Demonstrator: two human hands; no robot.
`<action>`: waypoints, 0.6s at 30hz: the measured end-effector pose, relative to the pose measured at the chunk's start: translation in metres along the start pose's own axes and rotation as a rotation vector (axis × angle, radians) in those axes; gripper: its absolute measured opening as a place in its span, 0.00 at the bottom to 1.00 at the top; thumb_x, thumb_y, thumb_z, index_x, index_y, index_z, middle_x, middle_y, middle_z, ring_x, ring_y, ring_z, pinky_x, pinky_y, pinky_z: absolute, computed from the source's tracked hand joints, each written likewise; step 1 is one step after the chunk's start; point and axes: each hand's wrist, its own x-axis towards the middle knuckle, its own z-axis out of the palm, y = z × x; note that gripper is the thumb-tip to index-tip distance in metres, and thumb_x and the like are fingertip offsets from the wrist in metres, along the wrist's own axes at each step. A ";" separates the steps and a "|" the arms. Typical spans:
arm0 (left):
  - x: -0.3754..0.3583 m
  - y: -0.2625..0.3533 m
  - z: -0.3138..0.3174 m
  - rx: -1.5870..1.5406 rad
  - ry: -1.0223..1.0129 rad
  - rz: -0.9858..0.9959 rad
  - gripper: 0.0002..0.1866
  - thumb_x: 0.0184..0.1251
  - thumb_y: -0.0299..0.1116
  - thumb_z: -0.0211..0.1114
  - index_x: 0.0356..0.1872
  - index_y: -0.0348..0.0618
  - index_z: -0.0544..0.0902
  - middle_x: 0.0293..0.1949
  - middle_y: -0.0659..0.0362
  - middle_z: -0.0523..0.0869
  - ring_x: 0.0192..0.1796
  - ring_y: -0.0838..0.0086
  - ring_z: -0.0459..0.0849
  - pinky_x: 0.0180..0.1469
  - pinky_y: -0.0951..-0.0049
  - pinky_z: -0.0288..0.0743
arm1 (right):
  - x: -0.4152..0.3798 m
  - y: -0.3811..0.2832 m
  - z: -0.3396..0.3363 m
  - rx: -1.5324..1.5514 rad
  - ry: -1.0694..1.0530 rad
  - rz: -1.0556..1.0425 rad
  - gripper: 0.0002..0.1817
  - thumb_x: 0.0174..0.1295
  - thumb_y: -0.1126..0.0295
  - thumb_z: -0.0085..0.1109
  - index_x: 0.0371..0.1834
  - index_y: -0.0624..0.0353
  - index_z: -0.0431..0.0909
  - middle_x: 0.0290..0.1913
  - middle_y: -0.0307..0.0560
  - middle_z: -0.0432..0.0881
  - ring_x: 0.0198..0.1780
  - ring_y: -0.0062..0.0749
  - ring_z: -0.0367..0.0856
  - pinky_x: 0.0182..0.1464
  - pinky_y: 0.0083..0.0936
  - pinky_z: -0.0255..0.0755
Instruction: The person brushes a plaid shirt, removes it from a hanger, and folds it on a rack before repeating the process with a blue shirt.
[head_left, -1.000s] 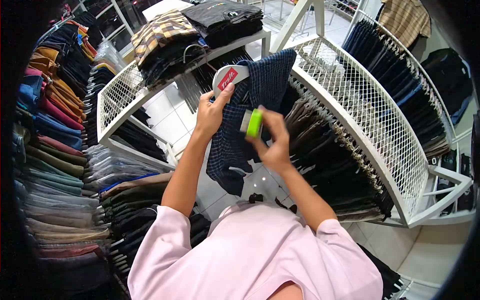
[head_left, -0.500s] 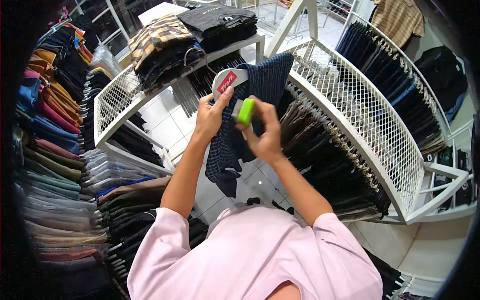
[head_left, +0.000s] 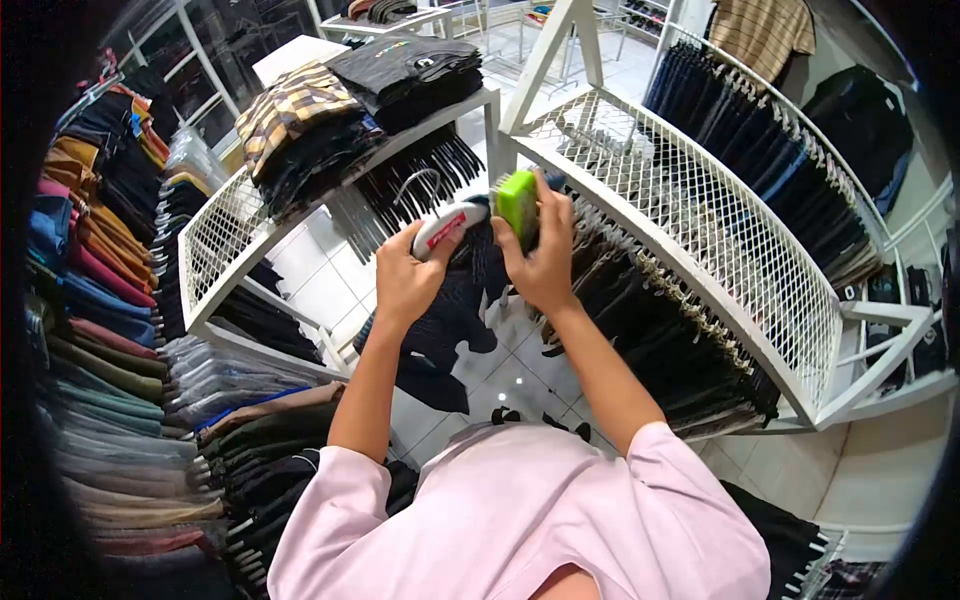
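My left hand (head_left: pixel 415 270) is closed round one end of a white hanger (head_left: pixel 445 228) with a red label and a metal hook pointing up. Dark blue patterned clothing (head_left: pixel 440 320) hangs from that hanger, below and between my hands. A bright green brush-like tool (head_left: pixel 517 205) is gripped in my right hand (head_left: pixel 542 250), its pale side facing the hanger's right end. The tool is close to the cloth at the hanger's end; whether they touch I cannot tell.
A white mesh shelf (head_left: pixel 690 190) with hanging trousers below stands on the right. Ahead to the left, a rack bears folded shirts (head_left: pixel 300 110) and black folded garments (head_left: pixel 405 65). Hanging clothes (head_left: pixel 110 350) line the far left.
The hanger and clothing have tilted and moved lower, with the cloth now hanging further left. My right hand has brought the green tool up beside the hanger's right end.
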 end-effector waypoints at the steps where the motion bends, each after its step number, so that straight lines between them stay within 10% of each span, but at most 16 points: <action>1: -0.002 0.000 0.003 -0.094 0.033 0.021 0.16 0.67 0.42 0.77 0.45 0.39 0.92 0.28 0.54 0.91 0.29 0.76 0.85 0.37 0.71 0.78 | 0.000 0.015 0.002 -0.016 -0.030 0.001 0.41 0.70 0.62 0.68 0.81 0.66 0.60 0.55 0.59 0.73 0.56 0.49 0.77 0.60 0.40 0.73; 6: -0.004 -0.007 -0.042 -0.088 -0.104 0.030 0.14 0.59 0.37 0.85 0.35 0.38 0.92 0.30 0.60 0.91 0.31 0.81 0.84 0.34 0.77 0.76 | -0.027 0.130 -0.038 -0.339 -0.059 0.506 0.37 0.78 0.49 0.53 0.80 0.63 0.64 0.59 0.60 0.78 0.56 0.45 0.81 0.61 0.43 0.78; 8: -0.001 -0.014 -0.057 -0.103 -0.183 0.134 0.14 0.56 0.36 0.86 0.34 0.38 0.91 0.30 0.60 0.92 0.31 0.80 0.85 0.34 0.76 0.76 | -0.024 0.121 -0.066 0.140 -0.047 0.645 0.33 0.78 0.52 0.50 0.78 0.63 0.67 0.61 0.60 0.81 0.59 0.43 0.82 0.63 0.40 0.77; 11: 0.010 -0.015 -0.064 -0.049 -0.318 0.253 0.16 0.47 0.33 0.90 0.31 0.39 0.89 0.30 0.60 0.92 0.31 0.80 0.86 0.36 0.77 0.78 | 0.008 0.048 -0.095 0.118 -0.246 0.308 0.31 0.73 0.56 0.47 0.74 0.62 0.72 0.61 0.59 0.84 0.62 0.43 0.83 0.65 0.36 0.74; 14: 0.021 -0.006 -0.054 -0.088 -0.382 0.299 0.19 0.42 0.31 0.91 0.30 0.38 0.86 0.28 0.59 0.91 0.31 0.83 0.85 0.36 0.78 0.78 | 0.017 0.009 -0.097 0.511 -0.743 0.507 0.39 0.60 0.54 0.77 0.73 0.59 0.75 0.58 0.49 0.85 0.60 0.33 0.83 0.63 0.31 0.75; 18: 0.038 -0.010 -0.035 -0.180 -0.430 0.369 0.22 0.43 0.35 0.91 0.34 0.38 0.86 0.30 0.61 0.90 0.33 0.82 0.84 0.39 0.76 0.80 | -0.010 0.004 -0.092 0.743 -0.979 0.690 0.46 0.45 0.65 0.86 0.70 0.62 0.74 0.55 0.38 0.82 0.54 0.22 0.79 0.63 0.21 0.71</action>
